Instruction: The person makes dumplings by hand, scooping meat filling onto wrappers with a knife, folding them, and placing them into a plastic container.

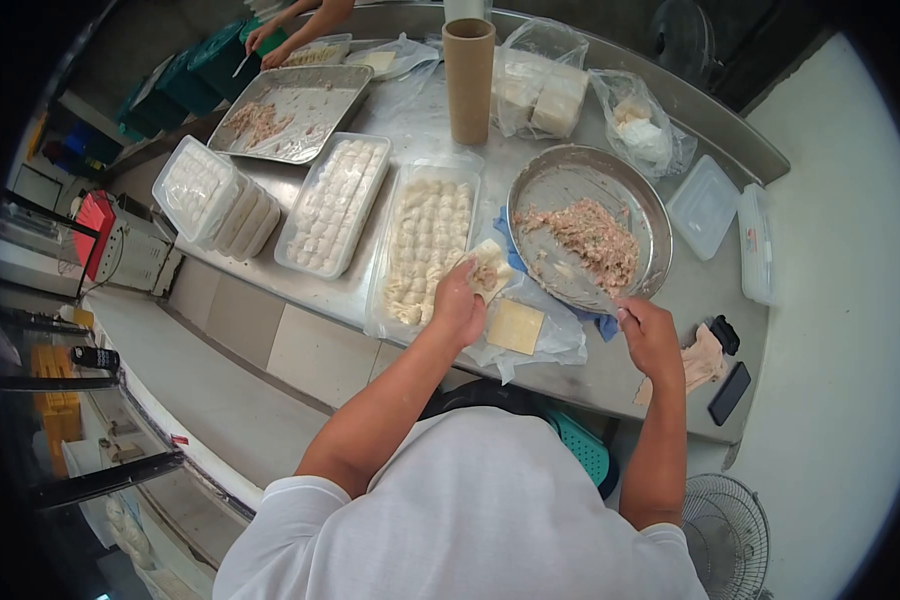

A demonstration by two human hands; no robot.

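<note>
My left hand (459,305) holds a dough wrapper (493,262) with some meat filling on it, beside a plastic tray of dumplings (432,215). My right hand (647,330) is closed around the handle of a flat spreading tool (592,290), whose blade reaches over the near rim of a round metal pan (660,215). Pinkish minced filling (600,240) is heaped in that pan. Square yellow wrappers (515,326) lie on plastic film between my hands, near the table's front edge.
Left stand a second dumpling tray (336,200), stacked containers (215,195) and a rectangular metal tray (295,110). A cardboard tube (469,80) and bagged wrappers (542,85) are behind. Lids (705,207) and a phone (730,393) lie right. Another person's hands (270,45) work at far left.
</note>
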